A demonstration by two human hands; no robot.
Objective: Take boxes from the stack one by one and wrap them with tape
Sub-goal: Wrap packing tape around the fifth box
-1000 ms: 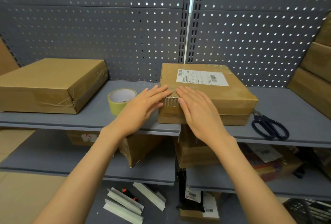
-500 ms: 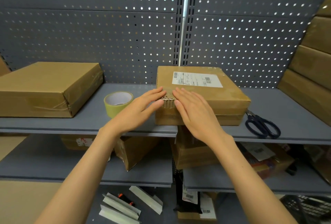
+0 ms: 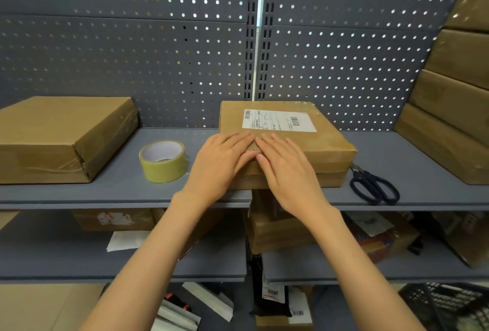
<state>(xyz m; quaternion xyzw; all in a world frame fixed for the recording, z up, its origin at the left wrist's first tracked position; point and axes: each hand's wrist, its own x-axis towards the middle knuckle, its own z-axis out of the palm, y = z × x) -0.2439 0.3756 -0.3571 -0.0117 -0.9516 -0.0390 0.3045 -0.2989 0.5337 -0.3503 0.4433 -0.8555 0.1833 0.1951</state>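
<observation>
Box [image 3: 288, 145]: flat brown cardboard parcel, white shipping label on top, lying on the upper shelf [image 3: 119, 187] at the middle, its near edge close to the shelf lip. It appears to sit on a second, similar slab or its own lower half; a seam runs along the near face, and which it is cannot be told.

Left hand [image 3: 222, 164] and right hand [image 3: 285, 171]: both flat, fingers straight and together, pressing down on the near left corner of the box top, fingertips almost meeting. Neither grips anything.

Handling, as judged: cardboard is stiff at edges and corners, softer in the middle of the top panel; likely light to moderate in weight. Glossy taped patches look slippery. Best held by two opposite side faces, or by near and far edges, palms flat, when turning it for taping.

Tape roll [image 3: 164, 161]: yellowish, standing on its flat side just left of the box, apart from it. The loose end is not visible.

Scissors [image 3: 374, 186]: dark handles, lying just right of the box; the blade tips run close to or under the box corner.

Second box [image 3: 63, 137]: far left on the same shelf, already wrapped in clear tape.

Stack of boxes [image 3: 455, 92]: right edge, leaning, cut off by the frame.

Hidden: what lies under the palms, whether tape strip or bare flap. Lower shelves hold dim, unclear clutter.
</observation>
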